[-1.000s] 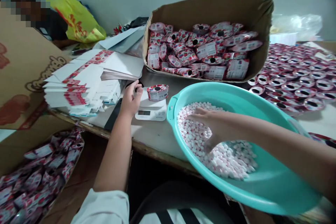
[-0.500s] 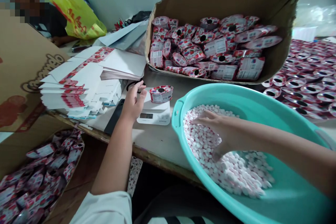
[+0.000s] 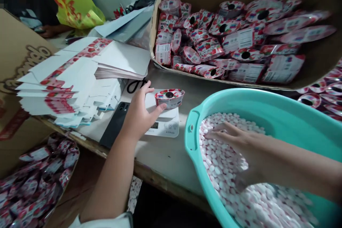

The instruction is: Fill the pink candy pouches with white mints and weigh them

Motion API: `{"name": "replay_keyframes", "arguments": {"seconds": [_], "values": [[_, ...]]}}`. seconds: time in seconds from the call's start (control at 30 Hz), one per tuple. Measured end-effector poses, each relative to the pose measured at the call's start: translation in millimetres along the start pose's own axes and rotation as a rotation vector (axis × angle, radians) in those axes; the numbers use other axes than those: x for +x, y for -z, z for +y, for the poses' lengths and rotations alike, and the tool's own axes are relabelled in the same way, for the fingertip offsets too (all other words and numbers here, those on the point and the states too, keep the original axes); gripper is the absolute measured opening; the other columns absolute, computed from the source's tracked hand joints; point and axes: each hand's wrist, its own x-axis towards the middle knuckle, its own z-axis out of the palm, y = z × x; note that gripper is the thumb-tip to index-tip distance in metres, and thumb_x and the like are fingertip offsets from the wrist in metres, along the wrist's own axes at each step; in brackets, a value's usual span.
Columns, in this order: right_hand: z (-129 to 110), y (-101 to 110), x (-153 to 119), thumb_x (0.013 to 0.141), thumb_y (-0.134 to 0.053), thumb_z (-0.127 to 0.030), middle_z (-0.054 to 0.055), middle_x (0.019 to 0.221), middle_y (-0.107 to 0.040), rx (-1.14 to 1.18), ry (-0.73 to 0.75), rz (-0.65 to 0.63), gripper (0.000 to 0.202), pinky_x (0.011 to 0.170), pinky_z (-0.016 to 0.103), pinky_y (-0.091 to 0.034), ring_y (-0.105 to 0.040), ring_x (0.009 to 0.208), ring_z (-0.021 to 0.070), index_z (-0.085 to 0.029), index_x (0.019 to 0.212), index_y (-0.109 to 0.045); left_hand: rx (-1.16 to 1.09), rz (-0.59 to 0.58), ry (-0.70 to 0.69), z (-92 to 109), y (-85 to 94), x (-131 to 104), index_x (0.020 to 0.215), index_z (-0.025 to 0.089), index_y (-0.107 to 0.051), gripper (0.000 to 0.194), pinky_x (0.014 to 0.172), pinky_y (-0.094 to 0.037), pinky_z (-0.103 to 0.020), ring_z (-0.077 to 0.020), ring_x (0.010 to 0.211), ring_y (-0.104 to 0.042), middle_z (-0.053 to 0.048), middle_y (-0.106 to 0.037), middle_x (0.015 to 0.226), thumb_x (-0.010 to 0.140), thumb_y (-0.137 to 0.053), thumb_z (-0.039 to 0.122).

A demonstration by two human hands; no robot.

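My left hand (image 3: 140, 114) reaches over a white digital scale (image 3: 170, 128) with its fingers apart. The thumb is at the near side of a small strawberry-print carton (image 3: 171, 99) with a dark round hole on top, which stands upright on the scale. Whether the thumb touches it I cannot tell. To the right, my right hand (image 3: 240, 146) lies in a heap of white and pinkish candies (image 3: 213, 160) inside a turquoise basin (image 3: 196, 124). Its thumb and fingers are spread, and the fingertips are partly hidden among the candies.
A cardboard box (image 3: 157, 17) of similar cartons stands behind. Flat printed sheets (image 3: 77, 67) are stacked at the left, near a dark phone (image 3: 114, 121). Another box with packets (image 3: 34, 181) sits below the table edge. A person's hand (image 3: 50, 30) shows beside a yellow bag (image 3: 77, 7).
My left hand has opened wider and moved its thumb toward the carton on the scale. My right hand stays among the candies. The camera view has shifted closer.
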Motion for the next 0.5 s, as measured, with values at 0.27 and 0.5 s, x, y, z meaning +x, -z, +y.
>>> {"name": "replay_keyframes", "arguments": {"seconds": [0.27,0.5], "values": [[-19.4,16.8,-0.6,0.048,-0.090,-0.051,0.015,0.156,-0.036,0.000,-0.077,-0.103,0.118,0.089,0.053,-0.054,-0.064,0.110,0.0435,-0.037,0.154,-0.039,-0.029,0.050,0.015,5.6,-23.5,7.8,0.117,0.020,-0.066,0.035,0.095,-0.056,-0.041,-0.0257,0.102,-0.068,-0.008,-0.070,0.110,0.084,-0.072,0.031],[-29.5,31.0,-8.2,0.044,-0.093,-0.055,0.018,0.158,-0.031,0.015,-0.014,-0.072,0.131,0.091,0.051,-0.053,-0.061,0.115,0.0455,-0.033,0.158,-0.033,0.090,0.120,-0.384,74.2,-0.7,12.6,0.125,0.025,-0.067,0.039,0.093,-0.054,-0.034,-0.0216,0.100,-0.063,-0.006,-0.064,0.110,0.087,-0.070,0.026]]}}
